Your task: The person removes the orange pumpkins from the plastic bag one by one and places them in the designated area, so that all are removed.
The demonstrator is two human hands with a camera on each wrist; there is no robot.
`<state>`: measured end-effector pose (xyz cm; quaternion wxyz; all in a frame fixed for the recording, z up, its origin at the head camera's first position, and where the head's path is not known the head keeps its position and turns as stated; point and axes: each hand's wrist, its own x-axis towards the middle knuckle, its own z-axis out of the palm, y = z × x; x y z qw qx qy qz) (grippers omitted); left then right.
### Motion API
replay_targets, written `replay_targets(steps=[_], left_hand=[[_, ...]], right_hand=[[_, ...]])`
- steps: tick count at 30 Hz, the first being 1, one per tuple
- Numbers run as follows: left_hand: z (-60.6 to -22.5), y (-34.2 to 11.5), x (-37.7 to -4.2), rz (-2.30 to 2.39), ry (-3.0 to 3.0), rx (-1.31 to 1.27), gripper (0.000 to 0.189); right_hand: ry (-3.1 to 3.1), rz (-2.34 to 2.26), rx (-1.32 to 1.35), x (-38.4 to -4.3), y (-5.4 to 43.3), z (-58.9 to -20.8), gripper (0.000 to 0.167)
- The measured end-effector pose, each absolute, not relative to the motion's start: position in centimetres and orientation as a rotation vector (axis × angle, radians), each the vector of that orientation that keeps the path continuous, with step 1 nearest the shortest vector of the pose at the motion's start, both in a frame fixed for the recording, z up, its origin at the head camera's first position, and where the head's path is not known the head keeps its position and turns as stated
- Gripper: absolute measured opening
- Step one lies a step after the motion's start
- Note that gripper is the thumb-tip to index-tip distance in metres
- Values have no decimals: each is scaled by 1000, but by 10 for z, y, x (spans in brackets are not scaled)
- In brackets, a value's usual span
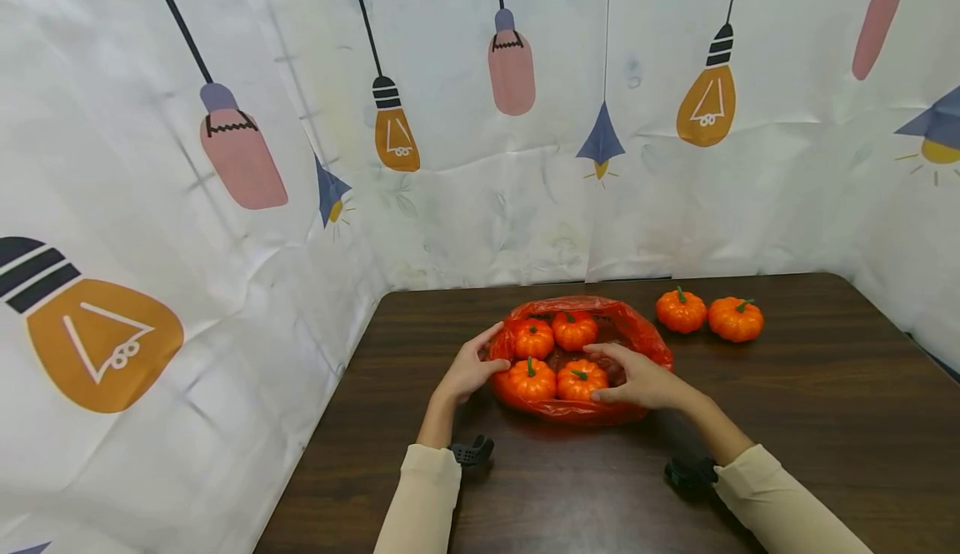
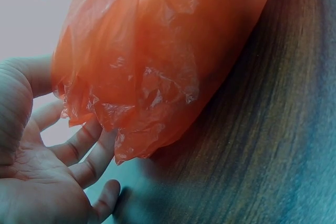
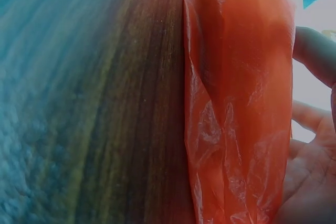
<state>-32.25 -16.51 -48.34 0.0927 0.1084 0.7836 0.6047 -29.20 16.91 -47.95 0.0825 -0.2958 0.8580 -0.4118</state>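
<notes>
A thin red plastic bag [image 1: 660,346] lies on the table with its mouth spread wide. Inside are several small orange pumpkins, among them a front-right pumpkin [image 1: 577,381] and a front-left pumpkin [image 1: 531,381], with green stems. My left hand [image 1: 467,368] reaches over the bag's left rim, fingers apart; the left wrist view has its fingertips hidden behind the plastic. From the right, my right hand [image 1: 641,377] reaches over the bag, thumb beside the front-right pumpkin and fingers spread above it. In the right wrist view the bag hides part of this hand.
Two more orange pumpkins, one left [image 1: 681,311] and one right [image 1: 736,319], sit on the dark wooden table [image 1: 810,387] behind and right of the bag. A white curtain [image 1: 480,221] printed with lamps hangs along the back and sides. Each wrist wears a dark device.
</notes>
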Motion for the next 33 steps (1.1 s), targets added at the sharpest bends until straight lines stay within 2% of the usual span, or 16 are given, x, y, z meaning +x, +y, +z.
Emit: replay_targets(steps=[15, 33], left_hand=[[-486, -166, -324, 1795, 2340, 326, 73], [-485, -166, -322, 1792, 2344, 335, 74]], right_hand=[[2590, -1111, -876, -296, 171, -482, 75], [2594, -1207, -873, -294, 171, -483, 74]])
